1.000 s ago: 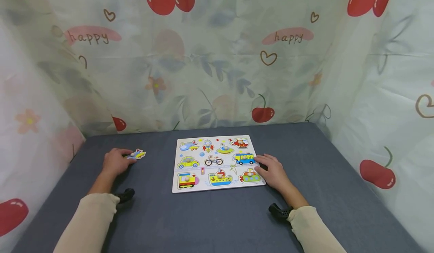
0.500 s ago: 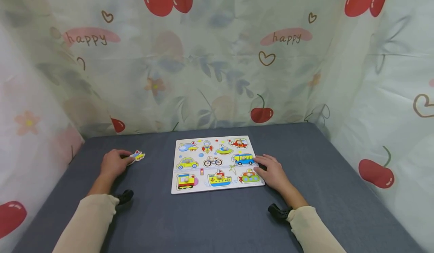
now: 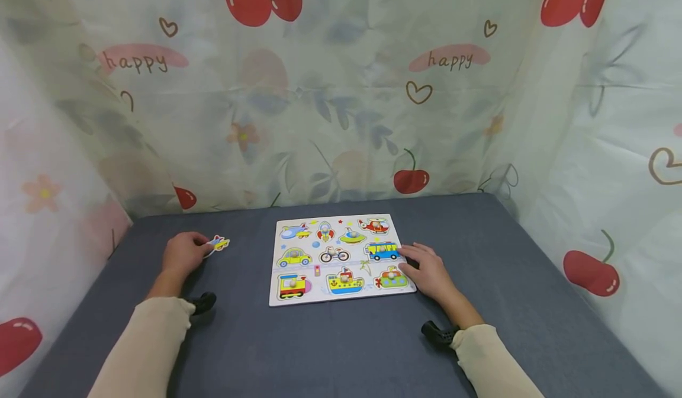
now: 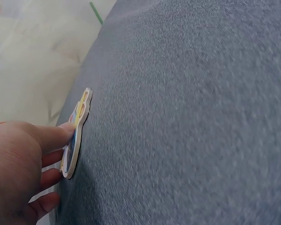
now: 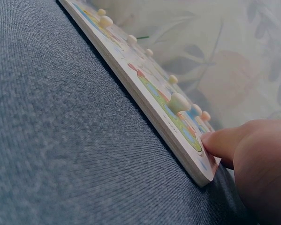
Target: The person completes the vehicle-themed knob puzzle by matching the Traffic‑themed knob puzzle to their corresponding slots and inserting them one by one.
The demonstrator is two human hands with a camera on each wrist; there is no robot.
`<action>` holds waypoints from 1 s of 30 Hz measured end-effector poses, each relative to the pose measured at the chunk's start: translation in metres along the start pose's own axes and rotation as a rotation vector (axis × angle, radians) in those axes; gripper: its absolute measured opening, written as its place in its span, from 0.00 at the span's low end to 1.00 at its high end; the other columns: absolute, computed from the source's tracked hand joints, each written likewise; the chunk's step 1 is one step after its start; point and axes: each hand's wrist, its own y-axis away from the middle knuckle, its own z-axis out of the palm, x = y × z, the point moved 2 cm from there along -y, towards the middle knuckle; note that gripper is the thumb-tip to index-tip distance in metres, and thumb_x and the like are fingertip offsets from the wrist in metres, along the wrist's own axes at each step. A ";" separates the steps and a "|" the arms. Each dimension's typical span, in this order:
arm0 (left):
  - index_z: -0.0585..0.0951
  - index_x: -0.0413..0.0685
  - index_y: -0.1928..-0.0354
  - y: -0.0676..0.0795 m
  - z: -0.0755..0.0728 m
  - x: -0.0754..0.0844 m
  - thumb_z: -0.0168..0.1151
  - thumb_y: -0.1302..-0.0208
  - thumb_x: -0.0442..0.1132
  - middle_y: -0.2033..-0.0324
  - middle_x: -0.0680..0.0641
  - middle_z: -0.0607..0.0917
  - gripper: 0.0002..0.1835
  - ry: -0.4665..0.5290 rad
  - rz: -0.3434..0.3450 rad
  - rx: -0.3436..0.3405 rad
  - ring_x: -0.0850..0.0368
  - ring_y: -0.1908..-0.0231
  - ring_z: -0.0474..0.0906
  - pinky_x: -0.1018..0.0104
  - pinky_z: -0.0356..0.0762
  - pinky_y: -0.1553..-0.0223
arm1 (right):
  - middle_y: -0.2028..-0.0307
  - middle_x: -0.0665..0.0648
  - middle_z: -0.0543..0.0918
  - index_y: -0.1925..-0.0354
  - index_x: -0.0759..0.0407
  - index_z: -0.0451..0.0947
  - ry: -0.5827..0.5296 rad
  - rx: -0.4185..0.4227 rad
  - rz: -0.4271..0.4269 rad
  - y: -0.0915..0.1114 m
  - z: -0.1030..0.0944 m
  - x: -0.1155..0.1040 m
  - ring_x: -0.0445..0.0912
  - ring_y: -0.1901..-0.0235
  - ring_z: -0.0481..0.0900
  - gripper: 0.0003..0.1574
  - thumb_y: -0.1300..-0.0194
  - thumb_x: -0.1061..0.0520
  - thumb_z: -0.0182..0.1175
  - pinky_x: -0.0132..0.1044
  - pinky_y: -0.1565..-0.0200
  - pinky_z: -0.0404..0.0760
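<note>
On the left of the table my left hand pinches an airplane puzzle piece, blue and yellow with a pale border. In the left wrist view the thumb lies on the face of the airplane piece, which stands tilted over the cloth. A white wooden knob puzzle board lies flat in the middle, showing vehicle pictures. My right hand rests on its right edge, fingertips by the bus and the submarine. In the right wrist view its thumb touches the board's top near a corner.
Dark grey cloth covers the table. Curtains printed with cherries and hearts enclose the back and both sides. The board's pieces carry small round knobs that stick up. Each wrist wears a black device.
My left hand and forearm have shifted slightly to the right with the airplane piece, which has turned a little in the grip. The right hand stays on the board's edge.
</note>
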 end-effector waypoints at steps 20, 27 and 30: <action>0.82 0.40 0.54 -0.007 0.028 0.052 0.63 0.34 0.43 0.56 0.38 0.82 0.14 0.029 0.077 0.032 0.42 0.56 0.76 0.47 0.70 0.54 | 0.38 0.60 0.75 0.38 0.60 0.76 0.009 -0.004 0.004 0.000 0.000 -0.001 0.59 0.32 0.60 0.27 0.34 0.54 0.63 0.63 0.37 0.55; 0.82 0.40 0.56 -0.004 0.037 0.064 0.64 0.36 0.43 0.58 0.39 0.82 0.13 0.061 0.103 0.056 0.42 0.56 0.75 0.47 0.69 0.54 | 0.38 0.61 0.75 0.38 0.60 0.76 0.015 -0.005 0.006 0.000 0.001 -0.001 0.59 0.32 0.59 0.27 0.34 0.54 0.63 0.63 0.37 0.54; 0.82 0.41 0.56 -0.003 0.042 0.066 0.64 0.36 0.42 0.58 0.39 0.83 0.12 0.070 0.124 0.072 0.43 0.57 0.75 0.48 0.69 0.54 | 0.38 0.60 0.75 0.38 0.59 0.75 0.013 -0.006 0.006 0.000 0.001 -0.001 0.59 0.32 0.59 0.27 0.34 0.54 0.63 0.63 0.37 0.54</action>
